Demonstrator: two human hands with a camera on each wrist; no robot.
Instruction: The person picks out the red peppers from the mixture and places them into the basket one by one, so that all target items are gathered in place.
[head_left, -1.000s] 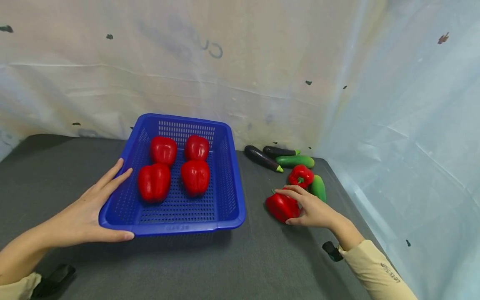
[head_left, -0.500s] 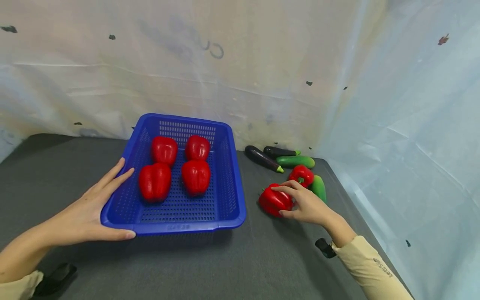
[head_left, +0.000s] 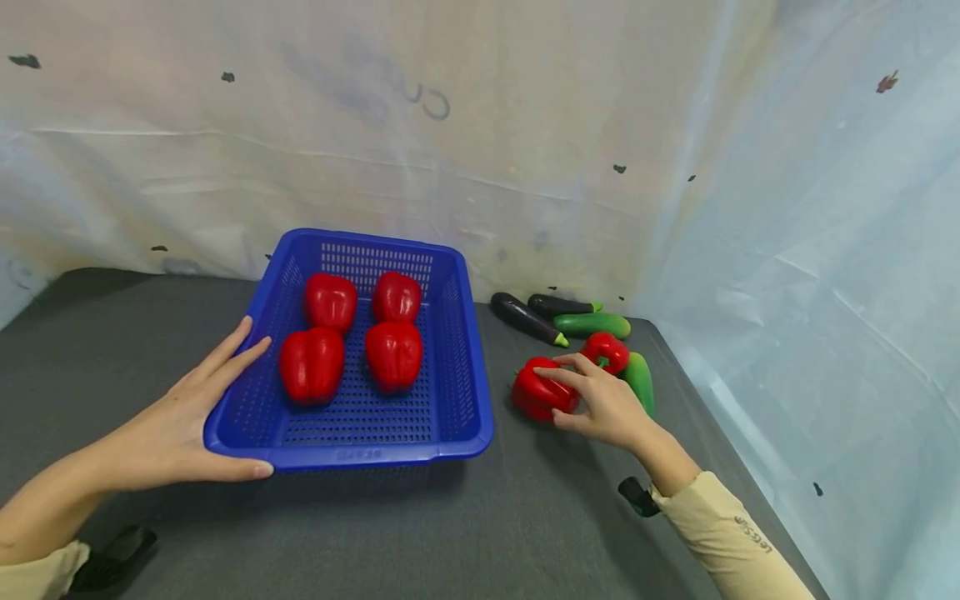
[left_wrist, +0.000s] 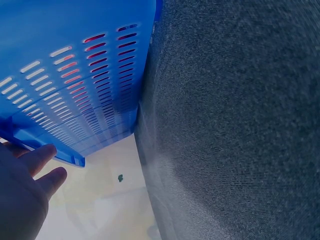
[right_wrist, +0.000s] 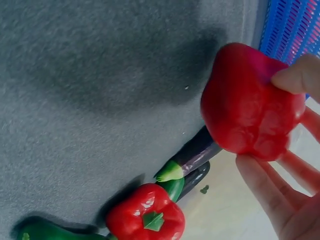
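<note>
In the head view, my left hand [head_left: 183, 417] rests spread on the blue basket [head_left: 450, 452] at its near-left corner. Its thumb lies along the front rim, and two fingertips reach over the left rim. The left wrist view shows fingers [left_wrist: 39, 159] at the rim, beside the slotted wall. Inside the basket are several red bell peppers [head_left: 311, 364]. To the right of it, my right hand [head_left: 609, 406] holds another red bell pepper [right_wrist: 247, 102] between thumb and fingers. That pepper hangs over the table, its shadow on the cloth below.
Behind the right hand lie one more red bell pepper [head_left: 606, 352], two eggplants [head_left: 525, 317] and two cucumbers [head_left: 592, 323]. Dark grey cloth [head_left: 480, 533] covers the table. Plastic sheeting [head_left: 525, 125] hangs along the back and right side.
My right hand has moved left and slightly away from me with the red bell pepper, apart from the other vegetables. My left hand has stayed at the basket's corner.
</note>
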